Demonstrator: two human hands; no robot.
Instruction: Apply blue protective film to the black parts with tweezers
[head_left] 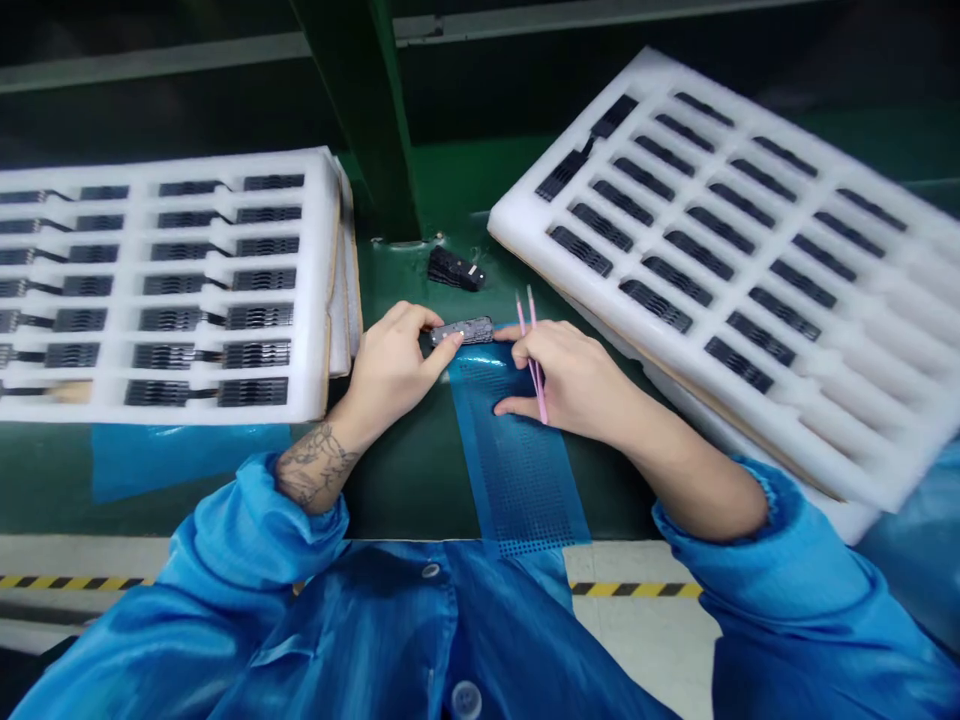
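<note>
2 white foam trays (pixel 319 290) (pixel 525 215) sit upper left and upper right on a green bench (pixel 405 480). A blue perforated strip (pixel 517 470) runs up the centre, where the left hand (pixel 390 365) pinches a small black module (pixel 463 332), just apart from the right hand (pixel 570 380) gripping slim pink tweezers (pixel 540 400).

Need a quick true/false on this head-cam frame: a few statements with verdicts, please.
1. The left hand pinches a small black part in its fingers. True.
2. The pink tweezers are in the left hand. False: the right hand holds them.
3. A second black part lies on the green bench beyond the hands. True.
4. The two white foam trays hold no parts. False: both hold rows of dark parts.
</note>
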